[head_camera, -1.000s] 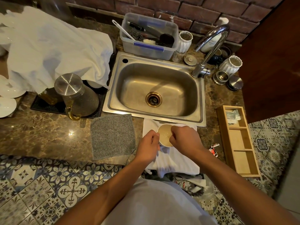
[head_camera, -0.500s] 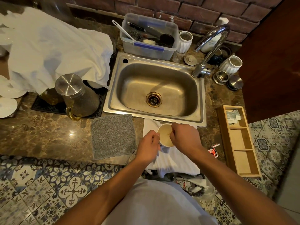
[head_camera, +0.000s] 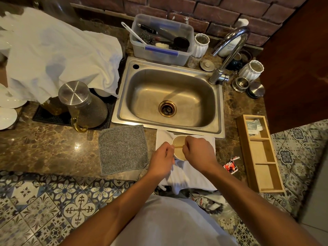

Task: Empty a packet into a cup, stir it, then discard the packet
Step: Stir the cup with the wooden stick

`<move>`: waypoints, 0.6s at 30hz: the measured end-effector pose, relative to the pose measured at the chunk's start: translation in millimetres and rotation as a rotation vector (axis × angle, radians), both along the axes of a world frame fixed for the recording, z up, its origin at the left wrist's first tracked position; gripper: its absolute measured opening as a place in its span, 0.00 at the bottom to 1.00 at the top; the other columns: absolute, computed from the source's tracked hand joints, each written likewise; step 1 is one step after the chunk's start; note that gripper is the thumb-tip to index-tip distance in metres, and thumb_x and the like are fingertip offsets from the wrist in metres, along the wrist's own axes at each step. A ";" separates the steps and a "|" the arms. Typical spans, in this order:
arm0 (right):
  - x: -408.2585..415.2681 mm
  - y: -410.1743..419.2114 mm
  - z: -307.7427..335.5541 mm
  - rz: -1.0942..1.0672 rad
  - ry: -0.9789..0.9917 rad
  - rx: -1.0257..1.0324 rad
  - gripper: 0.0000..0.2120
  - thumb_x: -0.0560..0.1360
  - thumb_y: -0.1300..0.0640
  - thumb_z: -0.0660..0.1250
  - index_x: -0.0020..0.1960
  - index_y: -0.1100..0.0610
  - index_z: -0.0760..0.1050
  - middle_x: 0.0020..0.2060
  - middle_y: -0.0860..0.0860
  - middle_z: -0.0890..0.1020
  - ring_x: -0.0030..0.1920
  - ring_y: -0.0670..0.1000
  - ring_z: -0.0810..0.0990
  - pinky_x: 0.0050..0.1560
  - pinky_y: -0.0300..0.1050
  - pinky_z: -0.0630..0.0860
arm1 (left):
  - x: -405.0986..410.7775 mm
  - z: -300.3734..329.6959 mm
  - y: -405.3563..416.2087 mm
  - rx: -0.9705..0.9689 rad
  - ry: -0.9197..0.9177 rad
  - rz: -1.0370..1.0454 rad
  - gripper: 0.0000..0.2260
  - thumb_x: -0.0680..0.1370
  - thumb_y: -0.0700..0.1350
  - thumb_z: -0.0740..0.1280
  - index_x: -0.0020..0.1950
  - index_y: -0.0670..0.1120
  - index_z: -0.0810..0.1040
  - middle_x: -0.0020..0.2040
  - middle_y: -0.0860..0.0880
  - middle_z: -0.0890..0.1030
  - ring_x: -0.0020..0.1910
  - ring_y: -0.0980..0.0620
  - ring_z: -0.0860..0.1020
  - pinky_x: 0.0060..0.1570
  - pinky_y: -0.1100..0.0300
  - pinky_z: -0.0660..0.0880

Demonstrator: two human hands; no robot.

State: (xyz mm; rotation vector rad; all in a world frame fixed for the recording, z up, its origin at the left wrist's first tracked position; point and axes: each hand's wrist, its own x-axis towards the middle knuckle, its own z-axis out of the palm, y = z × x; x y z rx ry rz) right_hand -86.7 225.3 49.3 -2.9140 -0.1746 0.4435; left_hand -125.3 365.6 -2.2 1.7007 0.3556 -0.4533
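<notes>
A small white cup with pale brown liquid stands on a white towel just in front of the sink. My left hand grips the cup's left side with curled fingers. My right hand hovers over the cup's right rim, fingers curled, pinching a thin stirrer that lies across the liquid. Most of the stirrer is hidden by the hand. A torn red and white packet lies on the counter to the right of the towel.
The steel sink and tap are behind the cup. A grey cloth lies to the left, a wooden divided tray to the right. A lidded jug stands far left. Crumpled wrappers lie below the counter edge.
My right hand has shifted slightly left over the cup, covering more of its rim. My left hand and the cup stay where they were.
</notes>
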 end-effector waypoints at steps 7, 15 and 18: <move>2.1 -4.7 -0.1 -0.047 -0.032 -0.071 0.13 0.81 0.52 0.61 0.57 0.57 0.79 0.47 0.56 0.85 0.44 0.57 0.82 0.38 0.43 0.68 | 0.4 1.8 0.8 0.014 -0.011 -0.008 0.16 0.85 0.48 0.57 0.45 0.39 0.72 0.33 0.44 0.77 0.23 0.58 0.72 0.29 0.62 0.71; 3.1 -3.1 -2.3 -0.060 -0.003 -0.029 0.13 0.81 0.50 0.61 0.53 0.56 0.81 0.45 0.55 0.86 0.41 0.55 0.81 0.38 0.42 0.69 | 0.6 0.9 0.3 -0.020 0.007 0.002 0.15 0.85 0.49 0.58 0.44 0.40 0.71 0.33 0.44 0.76 0.26 0.54 0.73 0.31 0.57 0.71; 0.6 -1.8 -1.2 -0.018 0.088 -0.033 0.13 0.80 0.50 0.62 0.51 0.56 0.82 0.44 0.55 0.85 0.41 0.55 0.81 0.38 0.45 0.75 | 0.9 0.6 -0.3 -0.013 0.017 0.005 0.16 0.85 0.49 0.58 0.44 0.40 0.71 0.34 0.43 0.76 0.28 0.52 0.73 0.32 0.55 0.72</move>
